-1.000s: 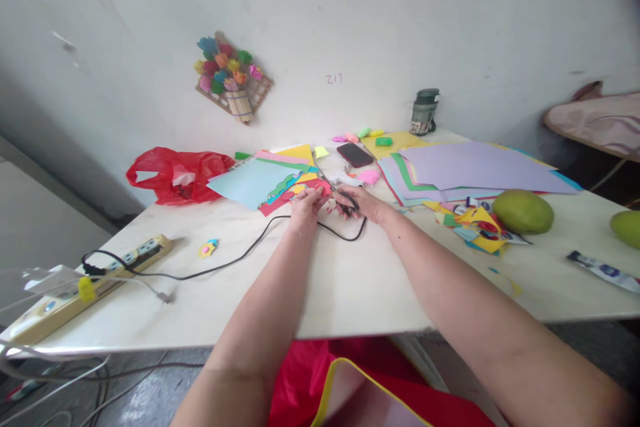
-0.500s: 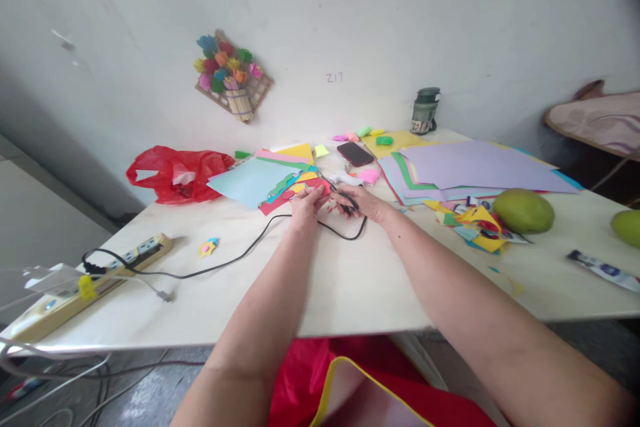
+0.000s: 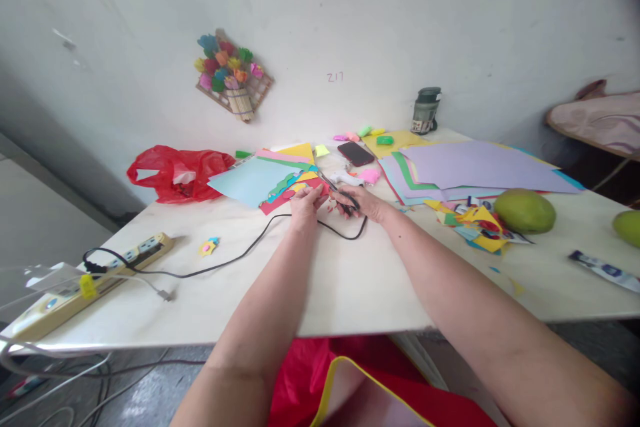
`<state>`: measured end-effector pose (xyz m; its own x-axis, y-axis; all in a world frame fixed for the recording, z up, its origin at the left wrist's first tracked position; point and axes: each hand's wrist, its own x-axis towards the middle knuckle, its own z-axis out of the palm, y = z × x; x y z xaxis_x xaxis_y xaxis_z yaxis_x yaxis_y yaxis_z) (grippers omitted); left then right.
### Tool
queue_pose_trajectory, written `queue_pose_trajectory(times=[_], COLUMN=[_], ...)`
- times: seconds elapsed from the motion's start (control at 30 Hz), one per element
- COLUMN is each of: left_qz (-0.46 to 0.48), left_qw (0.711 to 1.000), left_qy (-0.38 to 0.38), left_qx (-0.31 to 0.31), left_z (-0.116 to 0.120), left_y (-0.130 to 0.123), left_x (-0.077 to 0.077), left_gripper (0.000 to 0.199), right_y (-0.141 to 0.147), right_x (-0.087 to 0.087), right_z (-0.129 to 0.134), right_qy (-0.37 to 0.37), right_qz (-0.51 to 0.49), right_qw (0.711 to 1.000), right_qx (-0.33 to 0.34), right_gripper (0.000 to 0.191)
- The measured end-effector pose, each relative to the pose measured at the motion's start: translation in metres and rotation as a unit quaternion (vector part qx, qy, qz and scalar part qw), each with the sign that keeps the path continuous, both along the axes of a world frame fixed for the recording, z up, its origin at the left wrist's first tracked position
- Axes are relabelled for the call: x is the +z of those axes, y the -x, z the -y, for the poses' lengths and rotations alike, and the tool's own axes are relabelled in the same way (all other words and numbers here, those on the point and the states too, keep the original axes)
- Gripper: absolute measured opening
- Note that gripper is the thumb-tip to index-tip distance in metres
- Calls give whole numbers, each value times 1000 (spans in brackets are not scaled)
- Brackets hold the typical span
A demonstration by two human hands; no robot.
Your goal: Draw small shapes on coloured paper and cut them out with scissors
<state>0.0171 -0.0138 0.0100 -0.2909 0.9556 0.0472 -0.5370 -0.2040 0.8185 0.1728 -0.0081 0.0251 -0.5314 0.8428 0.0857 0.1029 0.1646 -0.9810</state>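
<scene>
Over the middle of the table, my left hand (image 3: 306, 204) pinches a small piece of red paper (image 3: 325, 189) between thumb and fingers. Close beside it, my right hand (image 3: 364, 203) is closed around the dark handles of a pair of scissors (image 3: 328, 181), whose blades point up and left past the red piece. The exact cutting spot is too small to make out. Just beyond my left hand lie a larger red sheet (image 3: 274, 205) and wavy-edged green and blue paper strips (image 3: 283, 190). A black cable (image 3: 235, 258) runs under my wrists.
Light blue sheets (image 3: 245, 180) and a red plastic bag (image 3: 180, 173) lie left. Behind are a phone (image 3: 355, 153) and a tumbler (image 3: 425, 111). Purple paper (image 3: 480, 163), paper scraps (image 3: 477, 223) and a green fruit (image 3: 525, 211) lie right. A power strip (image 3: 100, 283) sits front left.
The scissors have shifted slightly in my right hand, and my left fingers have moved a little on the red piece. All else stays in place.
</scene>
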Motion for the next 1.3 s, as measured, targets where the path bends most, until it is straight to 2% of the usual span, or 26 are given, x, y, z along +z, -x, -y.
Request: queue_pose_trajectory(times=[0.27,1.3], left_qz=[5,5], left_qw=[1000,1000], left_qy=[-4,-5], left_qx=[3,8], left_z=[0,1], left_y=[-1,-2], left_x=[-1,1], left_gripper=[44,45], right_y=[2,6], right_x=[-1,1], right_z=[0,3], right_qy=[3,9], right_qz=[0,-10], right_qw=[1000,999], right_qx=[-2,-32], right_gripper=[25,27])
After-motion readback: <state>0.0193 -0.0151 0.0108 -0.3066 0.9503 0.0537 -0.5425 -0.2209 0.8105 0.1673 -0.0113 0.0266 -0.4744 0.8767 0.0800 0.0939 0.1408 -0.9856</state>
